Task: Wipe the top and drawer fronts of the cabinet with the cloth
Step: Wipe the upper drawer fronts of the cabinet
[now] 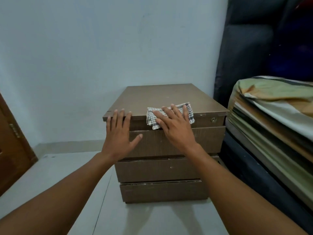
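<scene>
Two grips: both of the person's bare hands reach forward to the front top edge of the cabinet (162,97), one at each side of its middle.
Cabinet: a brown wood-grain unit standing on the floor, with three drawer fronts stacked under its top.
Cloth (153,122): white with a dark check, folded and draped over the cabinet's front top edge, a little right of the middle. Part lies on the top and part hangs down to the upper edge of the top drawer front (208,139).
Right grip (176,128): lies flat on the cloth, fingers straight and slightly spread, fingertips toward the cabinet's back, palm over the front edge. It presses the cloth and does not pinch it.
Left grip (119,133): spread wide and holding nothing, fingertips at the cabinet's front top edge near the left corner, thumb stretched across the top drawer front. It is apart from the cloth. Whether the palm touches the cabinet cannot be told.
Lower drawer fronts: the middle drawer front (157,170) and the bottom drawer front (162,191) sit closed below the hands.
Lock (213,119): small, round and metal, on the strip under the cabinet's top, right of the cloth.
Bed (271,124): just beside the cabinet's right side, with striped bedding.
Headboard (254,48): dark and padded, behind and right of the cabinet.
Door (11,150): brown wood, well apart to the cabinet's left.
Wall (101,39): pale blue, behind the cabinet.
Floor (50,175): pale tiles under the cabinet.
</scene>
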